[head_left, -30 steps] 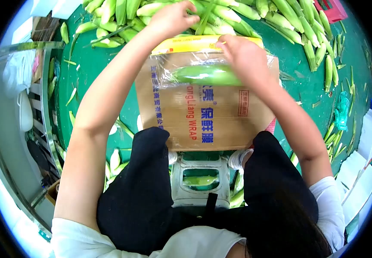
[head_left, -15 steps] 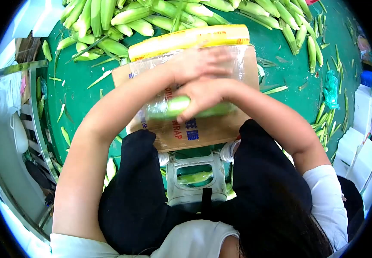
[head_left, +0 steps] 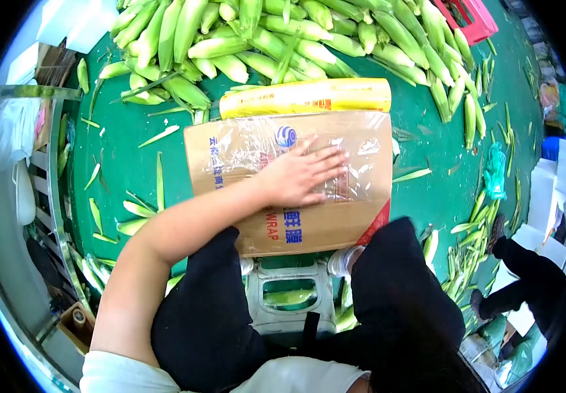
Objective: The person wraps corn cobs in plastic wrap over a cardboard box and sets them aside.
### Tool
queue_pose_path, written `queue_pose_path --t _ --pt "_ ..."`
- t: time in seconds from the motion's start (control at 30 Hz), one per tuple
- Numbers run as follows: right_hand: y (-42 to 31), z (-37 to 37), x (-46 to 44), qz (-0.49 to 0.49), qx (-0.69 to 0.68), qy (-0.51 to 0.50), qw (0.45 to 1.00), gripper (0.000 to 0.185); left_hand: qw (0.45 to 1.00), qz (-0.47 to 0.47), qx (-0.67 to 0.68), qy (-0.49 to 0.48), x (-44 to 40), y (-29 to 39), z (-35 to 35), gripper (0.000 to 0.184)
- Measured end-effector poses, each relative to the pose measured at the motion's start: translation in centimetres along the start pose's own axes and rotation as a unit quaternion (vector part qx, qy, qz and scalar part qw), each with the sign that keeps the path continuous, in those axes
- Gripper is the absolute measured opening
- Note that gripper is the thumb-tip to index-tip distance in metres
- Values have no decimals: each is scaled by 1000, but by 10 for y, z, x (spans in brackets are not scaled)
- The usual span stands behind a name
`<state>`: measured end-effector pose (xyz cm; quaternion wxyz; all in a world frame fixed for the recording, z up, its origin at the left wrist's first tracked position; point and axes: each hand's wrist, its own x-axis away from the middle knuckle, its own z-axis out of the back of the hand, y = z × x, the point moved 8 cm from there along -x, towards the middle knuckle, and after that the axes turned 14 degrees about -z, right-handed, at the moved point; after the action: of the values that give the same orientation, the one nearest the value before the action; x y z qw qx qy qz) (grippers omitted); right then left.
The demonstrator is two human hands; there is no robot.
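Here, film [head_left: 364, 145] lies beneath the parted fingers of our left hand [head_left: 301, 177], the roll [head_left: 306, 98] beyond, along the box's [head_left: 345, 226] far edge.

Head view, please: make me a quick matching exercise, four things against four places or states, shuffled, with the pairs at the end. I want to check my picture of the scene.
Things
1. Left hand
2. Yellow roll
3. Red crate
4. Crumpled teal item

Places or states
A. Beside the right part of the corn pile
B. Lying along the far edge of the cardboard
C. On the green floor, right of the cardboard
D. Spread palm down over the clear film on the cardboard

Pairs: 1-D, 2-B, 3-A, 4-C
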<state>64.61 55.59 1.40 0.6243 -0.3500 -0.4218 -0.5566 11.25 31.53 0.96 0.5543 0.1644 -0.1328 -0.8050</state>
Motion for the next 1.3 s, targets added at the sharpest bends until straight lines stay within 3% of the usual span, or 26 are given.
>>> queue_pose_path --t 0.07,0.1,0.2,0.27,0.3,0.33,0.37,0.4,0.43,0.47,0.53,0.57,0.63,0.7,0.73,0.8,0.83,0.9,0.93,1.0,1.07,1.1,1.17,1.2,1.23,1.3 --pt "85 -34 -9 -111 82 8 990 76 1000 4 24 20 4 10 -3 72" --pt "94 -44 -5 -145 122 10 982 71 999 8 38 21 5 14 -3 72" --pt "64 -23 -36 -108 223 80 965 56 999 10 34 38 5 20 -2 69" --pt "-67 26 -43 41 186 216 958 48 998 9 40 49 4 24 -2 68" --pt "-162 58 -32 175 116 296 932 45 998 11 44 47 3 24 -1 67" --pt "-256 88 -14 312 41 358 879 42 998 15 45 44 4 22 1 67" --pt "-370 116 19 354 -1 397 847 25 998 13 44 46 4 22 2 67" --pt "-457 134 32 481 -22 448 753 28 998 13 43 49 5 22 2 67" --pt "-535 141 28 518 1 458 722 29 998 17 47 49 5 22 -1 67" --pt "-599 148 -19 505 70 473 719 39 998 15 44 50 5 21 -2 67" --pt "-690 137 -144 270 202 330 882 68 997 13 45 63 5 22 -4 68" --pt "-704 114 -193 184 282 220 915 84 996 13 46 70 7 21 -4 69" --pt "-702 78 -198 180 380 194 887 92 996 -17 52 75 7 26 -7 66" --pt "-699 95 -193 242 306 302 870 86 995 -52 24 76 10 30 -12 64" --pt "-695 110 -197 249 311 257 880 78 994 -84 37 66 14 36 -20 62" --pt "-673 137 -166 301 361 312 825 69 994 -93 20 50 16 42 -26 62" --pt "-659 154 -157 393 322 371 777 62 994 -102 8 41 17 43 -28 62" --pt "-622 181 -86 314 279 402 814 63 991 -118 10 60 19 45 -25 62" --pt "-598 200 -76 310 261 433 805 69 989 -127 19 71 19 47 -25 62" --pt "-552 203 -16 249 151 458 840 75 985 -148 23 81 20 48 -24 63" --pt "-518 168 25 400 27 384 832 72 984 -164 21 72 19 48 -29 60" --pt "-513 129 41 468 -25 299 831 68 984 -169 16 60 18 49 -30 60" --pt "-529 46 87 589 88 265 758 71 985 -165 35 43 15 49 -25 56" --pt "-535 11 99 570 136 305 751 73 985 -163 44 35 13 50 -21 54" --pt "-538 -17 91 613 128 267 732 76 981 -188 39 38 13 53 -17 54" --pt "-532 -41 73 596 155 278 737 79 970 -236 29 46 20 55 -1 52"
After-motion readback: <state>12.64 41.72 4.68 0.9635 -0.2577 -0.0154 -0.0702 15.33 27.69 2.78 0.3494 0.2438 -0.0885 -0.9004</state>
